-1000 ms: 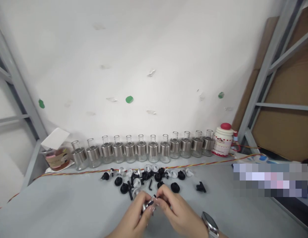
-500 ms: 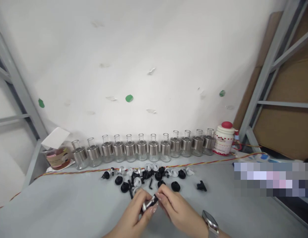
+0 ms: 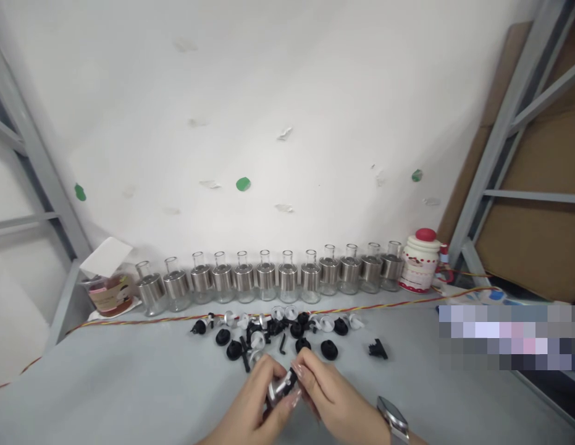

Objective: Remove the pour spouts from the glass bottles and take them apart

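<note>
Close to the table's front, my left hand wraps its thumb and fingers around a small silver-and-black bottle-top fitting. My right hand, with a watch on its wrist, pinches the black end of the same fitting. Fingers cover much of it, so its full shape is hidden. Just beyond my fingertips lies a loose pile of black round caps, clear plastic discs and small black pieces, among them a bent black tube. One separate black piece sits off to the right.
Along the wall stands a row of clear glass bottles with metal sleeves. A red-lidded jar ends the row at right, a plastic cup at left. A twisted red-yellow wire crosses the grey table before the bottles.
The fitting has turned slightly between my hands, showing more of its silver side. Both hands keep their hold on it, and the loose parts lie as before.
</note>
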Tool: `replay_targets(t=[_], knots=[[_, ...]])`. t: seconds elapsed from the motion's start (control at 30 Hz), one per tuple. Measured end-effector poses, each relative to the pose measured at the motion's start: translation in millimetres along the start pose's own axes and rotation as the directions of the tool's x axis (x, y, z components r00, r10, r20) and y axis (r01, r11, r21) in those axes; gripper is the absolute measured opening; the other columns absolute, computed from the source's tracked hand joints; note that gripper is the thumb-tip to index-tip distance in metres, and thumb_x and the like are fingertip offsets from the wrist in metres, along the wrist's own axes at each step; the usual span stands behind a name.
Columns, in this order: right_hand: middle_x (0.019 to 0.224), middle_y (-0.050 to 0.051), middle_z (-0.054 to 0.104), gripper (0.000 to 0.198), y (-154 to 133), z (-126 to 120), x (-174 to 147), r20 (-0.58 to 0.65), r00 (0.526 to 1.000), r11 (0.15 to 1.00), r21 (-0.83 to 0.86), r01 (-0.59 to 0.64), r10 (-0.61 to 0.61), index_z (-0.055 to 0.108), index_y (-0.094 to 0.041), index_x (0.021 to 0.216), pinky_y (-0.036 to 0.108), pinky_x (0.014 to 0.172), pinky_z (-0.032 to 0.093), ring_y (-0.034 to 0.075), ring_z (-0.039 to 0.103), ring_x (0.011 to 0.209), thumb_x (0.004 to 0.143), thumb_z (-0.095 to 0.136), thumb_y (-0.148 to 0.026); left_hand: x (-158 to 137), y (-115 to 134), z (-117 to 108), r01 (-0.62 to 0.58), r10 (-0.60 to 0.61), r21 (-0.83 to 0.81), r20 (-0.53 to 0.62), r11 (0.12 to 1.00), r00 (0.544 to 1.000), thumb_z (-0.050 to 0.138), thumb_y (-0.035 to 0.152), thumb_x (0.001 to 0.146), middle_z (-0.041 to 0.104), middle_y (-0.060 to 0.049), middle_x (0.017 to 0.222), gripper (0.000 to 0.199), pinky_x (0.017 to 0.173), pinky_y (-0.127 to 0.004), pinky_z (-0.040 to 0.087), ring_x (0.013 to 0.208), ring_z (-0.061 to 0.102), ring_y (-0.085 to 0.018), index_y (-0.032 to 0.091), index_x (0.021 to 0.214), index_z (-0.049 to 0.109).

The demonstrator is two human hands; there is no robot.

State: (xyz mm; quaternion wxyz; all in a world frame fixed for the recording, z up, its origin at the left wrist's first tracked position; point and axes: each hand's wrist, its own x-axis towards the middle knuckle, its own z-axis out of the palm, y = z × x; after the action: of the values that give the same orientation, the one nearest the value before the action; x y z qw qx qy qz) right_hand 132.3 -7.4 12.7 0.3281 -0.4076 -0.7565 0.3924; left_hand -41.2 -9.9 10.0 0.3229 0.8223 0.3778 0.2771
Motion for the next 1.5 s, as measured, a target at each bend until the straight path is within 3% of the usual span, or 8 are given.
replay_targets(t=[0.17,0.37,0.5,0.7,0.93,1.17,1.33,1.5], knots=[[0.049,-0.008,0.036,0.029,-0.1,3.5,0.1,0.068,0.996,0.979,0.194,-0.068,0.056,0.035,-0.021,0.072,0.018,0.044,0.028,0.007,0.034,0.044,0.088,0.03,-0.045,-0.1,0.4,-0.8,0.026,-0.026,-0.041,0.002,0.999,1.0,0.036,0.033,0.086,0.044,-0.003,0.085,0.016,0.07,-0.026,0.037,0.078,0.044,-0.015,0.018,0.091,0.042],[0.045,-0.011,0.036,0.032,3.8,9.2,3.3,0.123,0.988,0.874,0.465,-0.137,0.09,0.035,-0.021,0.072,0.015,0.034,0.027,0.005,0.03,0.035,0.083,0.034,-0.051,0.6,0.1,-2.1,0.006,-0.007,-0.016,-0.012,1.0,1.0,0.035,0.032,0.087,0.044,-0.002,0.08,0.016,0.067,-0.025,0.036,0.074,0.043,-0.015,0.018,0.086,0.043],[0.045,-0.011,0.038,0.032,10.7,10.3,7.0,0.101,0.993,0.823,0.558,-0.108,0.062,0.035,-0.021,0.071,0.013,0.033,0.028,0.003,0.032,0.032,0.084,0.034,-0.051,0.2,0.4,-1.6,-0.006,0.006,0.001,-0.032,1.0,0.999,0.038,0.034,0.085,0.044,-0.002,0.077,0.017,0.065,-0.025,0.035,0.072,0.043,-0.015,0.018,0.08,0.042],[0.048,-0.01,0.04,0.034,21.2,15.9,11.9,0.127,0.988,0.752,0.641,-0.153,0.092,0.035,-0.021,0.072,0.013,0.027,0.028,0.003,0.033,0.028,0.079,0.04,-0.054,-0.1,-7.6,2.5,-0.05,0.05,-0.02,-0.018,0.999,0.999,0.041,0.033,0.084,0.048,-0.004,0.083,0.016,0.067,-0.027,0.038,0.074,0.045,-0.015,0.018,0.087,0.042],[0.045,-0.011,0.034,0.036,9.5,14.0,6.3,0.097,0.988,0.846,0.51,-0.153,0.12,0.035,-0.022,0.072,0.014,0.032,0.026,0.004,0.029,0.032,0.082,0.032,-0.056,1.3,-9.1,1.2,-0.057,0.057,0.0,0.002,0.998,0.998,0.038,0.032,0.085,0.045,-0.004,0.084,0.014,0.07,-0.027,0.038,0.078,0.044,-0.016,0.018,0.087,0.041],[0.05,-0.007,0.037,0.033,1.2,7.1,1.6,0.008,0.999,0.989,0.135,-0.054,0.053,0.036,-0.021,0.072,0.018,0.043,0.029,0.008,0.035,0.045,0.088,0.023,-0.047,0.5,-8.4,1.8,-0.047,0.046,0.058,0.023,0.997,0.999,0.038,0.03,0.085,0.044,-0.004,0.085,0.014,0.067,-0.026,0.036,0.076,0.043,-0.016,0.018,0.091,0.041],[0.055,-0.005,0.041,0.029,-2.8,1.7,0.3,-0.007,1.0,0.993,-0.121,-0.004,0.003,0.037,-0.022,0.074,0.021,0.049,0.029,0.01,0.04,0.05,0.09,0.021,-0.04,0.7,-9.2,2.6,-0.042,0.04,0.065,0.03,0.997,0.999,0.037,0.031,0.085,0.044,-0.003,0.084,0.014,0.066,-0.025,0.036,0.075,0.043,-0.015,0.018,0.091,0.041],[0.059,-0.004,0.045,0.028,-0.1,0.2,2.1,-0.045,0.999,0.974,-0.226,-0.007,-0.004,0.037,-0.022,0.075,0.022,0.052,0.029,0.011,0.044,0.054,0.09,0.022,-0.039,0.4,-12.1,3.7,-0.052,0.052,0.065,-0.005,0.997,0.999,0.039,0.032,0.085,0.044,-0.002,0.083,0.013,0.066,-0.024,0.036,0.074,0.042,-0.015,0.019,0.089,0.041]])
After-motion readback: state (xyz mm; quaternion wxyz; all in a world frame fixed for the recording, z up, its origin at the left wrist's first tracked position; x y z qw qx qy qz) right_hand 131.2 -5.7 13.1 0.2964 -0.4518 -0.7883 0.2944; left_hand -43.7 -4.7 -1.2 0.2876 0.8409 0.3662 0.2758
